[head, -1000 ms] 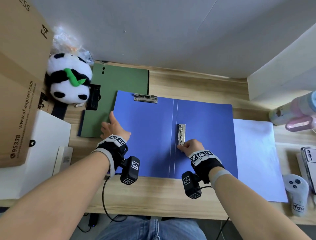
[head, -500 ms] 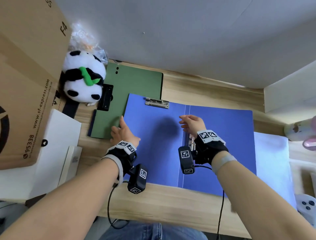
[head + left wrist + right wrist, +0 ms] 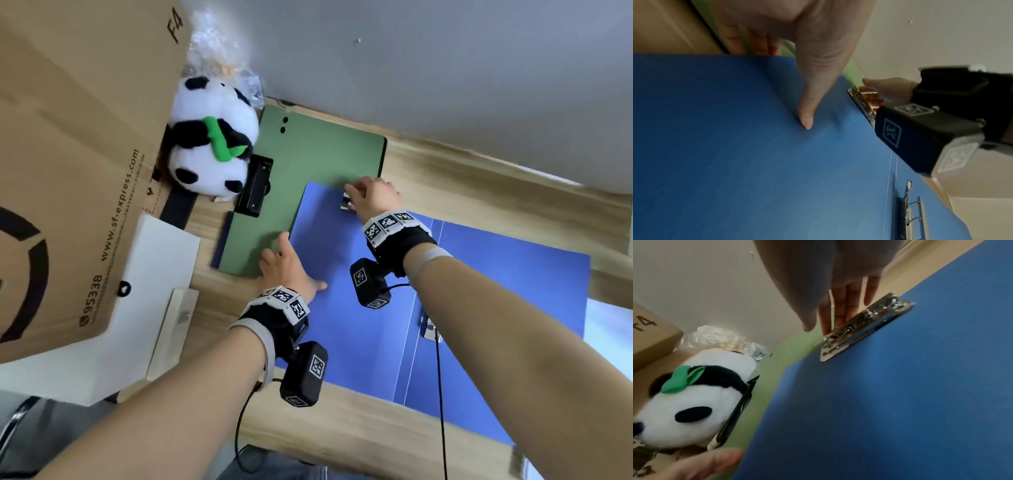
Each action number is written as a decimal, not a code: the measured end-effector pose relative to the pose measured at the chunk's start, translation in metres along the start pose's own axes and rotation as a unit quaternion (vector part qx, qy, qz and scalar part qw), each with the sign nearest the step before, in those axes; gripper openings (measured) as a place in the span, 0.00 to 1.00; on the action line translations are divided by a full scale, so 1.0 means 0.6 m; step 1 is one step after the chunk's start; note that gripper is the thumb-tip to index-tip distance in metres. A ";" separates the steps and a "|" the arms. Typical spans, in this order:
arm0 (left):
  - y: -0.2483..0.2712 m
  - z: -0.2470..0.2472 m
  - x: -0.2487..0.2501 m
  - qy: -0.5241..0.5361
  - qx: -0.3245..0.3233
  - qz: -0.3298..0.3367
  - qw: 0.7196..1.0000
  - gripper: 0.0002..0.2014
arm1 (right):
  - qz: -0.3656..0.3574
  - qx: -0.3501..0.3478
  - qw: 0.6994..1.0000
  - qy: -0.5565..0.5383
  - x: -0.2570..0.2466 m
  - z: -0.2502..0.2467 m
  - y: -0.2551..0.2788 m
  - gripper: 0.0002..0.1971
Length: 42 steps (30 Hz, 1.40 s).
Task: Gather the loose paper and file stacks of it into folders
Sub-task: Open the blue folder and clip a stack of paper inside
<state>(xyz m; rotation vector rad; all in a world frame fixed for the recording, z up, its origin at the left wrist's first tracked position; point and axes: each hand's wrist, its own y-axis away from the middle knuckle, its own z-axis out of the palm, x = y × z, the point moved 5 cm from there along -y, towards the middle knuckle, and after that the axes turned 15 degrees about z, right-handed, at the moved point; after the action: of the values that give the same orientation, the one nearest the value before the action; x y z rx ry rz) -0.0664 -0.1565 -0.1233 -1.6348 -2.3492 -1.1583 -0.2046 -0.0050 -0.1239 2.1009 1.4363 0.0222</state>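
A blue folder (image 3: 342,342) lies open on the wooden desk. My left hand (image 3: 284,265) rests at its left edge, thumb (image 3: 807,105) pressing the blue cover and straight fingers reaching onto the green folder (image 3: 308,164) beyond. My right hand (image 3: 371,195) is at the far edge of the left flap. Its straight fingers (image 3: 846,308) touch the back of the metal clip (image 3: 859,327), and the thumb hangs just above. A second metal clip (image 3: 430,329) sits by the spine. Part of a pale loose sheet (image 3: 609,329) shows at the right edge.
A plush panda (image 3: 209,147) and a large cardboard box (image 3: 68,171) crowd the left side. The green folder's black clip (image 3: 255,186) lies beside the panda. A white box (image 3: 150,274) stands under the cardboard. The grey wall closes the back.
My right hand has left the spine clip and travelled up-left to the clip at the far edge of the left flap. The left hand has stayed at the folder's left edge. The view swung left.
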 end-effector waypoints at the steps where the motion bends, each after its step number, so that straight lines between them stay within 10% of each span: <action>1: -0.002 -0.001 0.000 -0.005 0.004 0.003 1.000 0.54 | 0.002 -0.015 1.000 0.012 -0.007 0.004 -0.004 0.19; 20: -0.014 0.002 0.004 -0.007 -0.003 -0.007 1.000 0.55 | -0.022 -0.100 0.991 0.084 -0.017 0.016 -0.006 0.24; 25: -0.013 0.001 0.005 0.005 -0.008 -0.014 1.000 0.56 | 0.009 -0.190 0.977 -0.097 0.007 -0.017 0.008 0.19; 42: -0.013 -0.040 0.016 -0.018 0.043 0.041 0.998 0.52 | 0.149 0.030 0.968 -0.200 0.288 -0.111 0.069 0.13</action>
<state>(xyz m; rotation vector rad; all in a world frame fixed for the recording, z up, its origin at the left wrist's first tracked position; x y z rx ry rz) -0.0858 -0.1644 -0.1062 -1.7191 -2.2949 -1.0067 -0.1192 0.1631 -0.1014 2.1952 0.8897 -0.3137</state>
